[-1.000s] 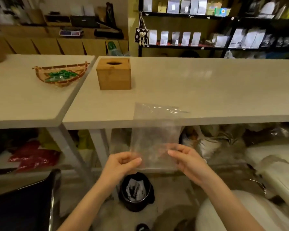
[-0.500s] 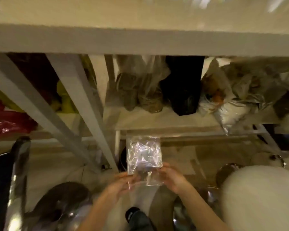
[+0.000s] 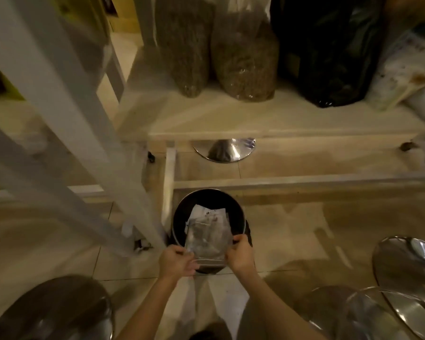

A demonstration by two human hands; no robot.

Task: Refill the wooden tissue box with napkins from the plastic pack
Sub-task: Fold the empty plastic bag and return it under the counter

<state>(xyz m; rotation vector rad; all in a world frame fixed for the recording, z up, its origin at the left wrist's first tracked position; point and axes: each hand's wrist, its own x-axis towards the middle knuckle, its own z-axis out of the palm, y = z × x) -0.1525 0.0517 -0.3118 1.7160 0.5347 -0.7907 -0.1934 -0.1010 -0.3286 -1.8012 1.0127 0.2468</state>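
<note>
The black round bin [image 3: 207,209] stands on the tiled floor and serves as the anchor for everything here. Directly above its open mouth, both hands hold the clear plastic pack [image 3: 207,240] (empty, as far as its see-through film shows). The left hand [image 3: 176,262] pinches the pack's left edge, fingers closed on the film, at the bin's near-left rim. The right hand [image 3: 241,255] clamps the pack's right edge at the bin's near-right rim. Inside the bin, under the pack, lies a white crumpled paper [image 3: 207,212]. Just left of the bin rises a slanted white table leg [image 3: 66,94]. Beyond the bin, a low white shelf [image 3: 255,119] carries two clear sacks of brownish material [image 3: 243,60] and a black bag [image 3: 326,50]. The wooden tissue box is out of view.
</note>
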